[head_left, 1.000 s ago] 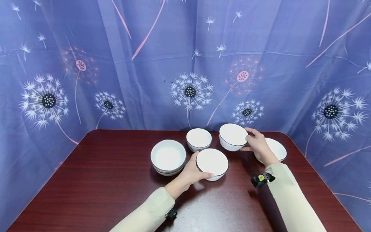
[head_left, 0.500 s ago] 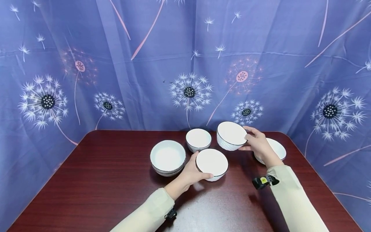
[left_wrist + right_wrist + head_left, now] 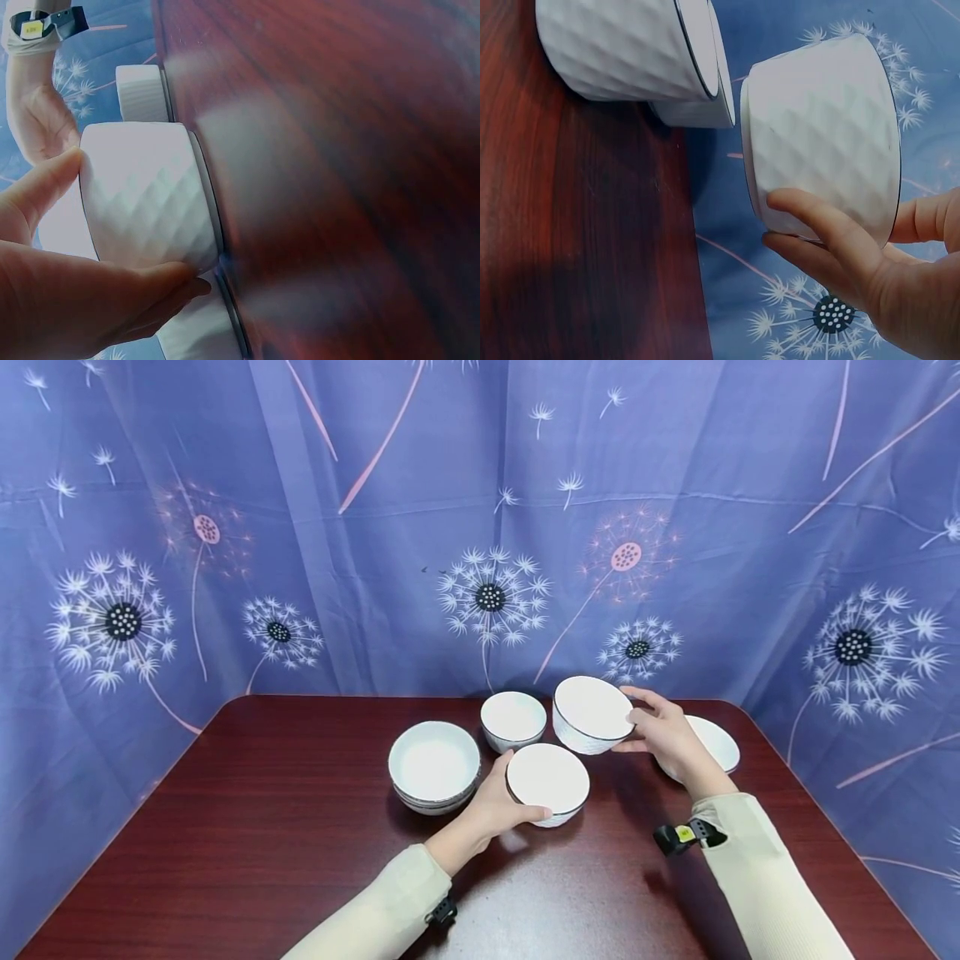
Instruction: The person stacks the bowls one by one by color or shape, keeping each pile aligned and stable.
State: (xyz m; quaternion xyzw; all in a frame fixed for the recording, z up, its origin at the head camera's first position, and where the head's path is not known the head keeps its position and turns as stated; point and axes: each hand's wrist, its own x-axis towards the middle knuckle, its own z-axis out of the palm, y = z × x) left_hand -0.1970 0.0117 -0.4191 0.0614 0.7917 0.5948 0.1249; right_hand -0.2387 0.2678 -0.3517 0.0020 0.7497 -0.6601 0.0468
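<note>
My left hand (image 3: 497, 800) holds a white bowl (image 3: 549, 781) with a dark rim by its left side. In the left wrist view the thumb and fingers span that bowl's dimpled wall (image 3: 146, 191), and its foot is at the tabletop. My right hand (image 3: 663, 731) grips another white bowl (image 3: 592, 714) at its right edge, tilted and raised off the table. In the right wrist view fingers (image 3: 817, 217) lie along this bowl's textured side (image 3: 817, 142). A smaller white bowl (image 3: 513, 718) stands behind the left-hand bowl.
A stack of white bowls (image 3: 435, 764) stands left of my left hand. Another white dish (image 3: 716, 743) sits at the back right, partly hidden by my right hand. The dark red wooden table (image 3: 262, 827) ends at a blue dandelion-print curtain (image 3: 375, 568).
My right hand has carried its bowl a little to the left, closer to the small bowl, rising slightly and then dipping. The left hand and its bowl have stayed in place.
</note>
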